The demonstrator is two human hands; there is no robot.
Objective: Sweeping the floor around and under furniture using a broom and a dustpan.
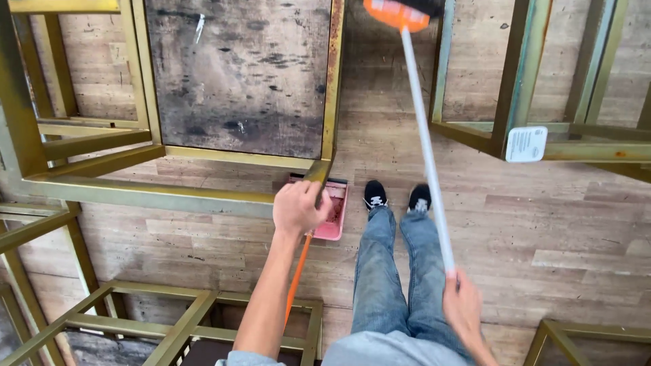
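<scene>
My right hand (463, 308) grips the lower end of a long white broom handle (426, 146). The handle runs up to an orange broom head (395, 13) at the top edge of the view. My left hand (297, 207) is closed at the corner of a brass-coloured metal frame (163, 196), over the top of a thin orange handle (296, 274). That orange handle leads to a pink dustpan (335, 211) standing on the wooden floor by my black shoes (397, 196).
Several brass-coloured metal table frames stand around me: one with a dark stained top (237, 74) at the upper left, one at the upper right with a white tag (526, 144), others (203, 318) at the bottom. Pale wooden planks (542, 230) cover the floor.
</scene>
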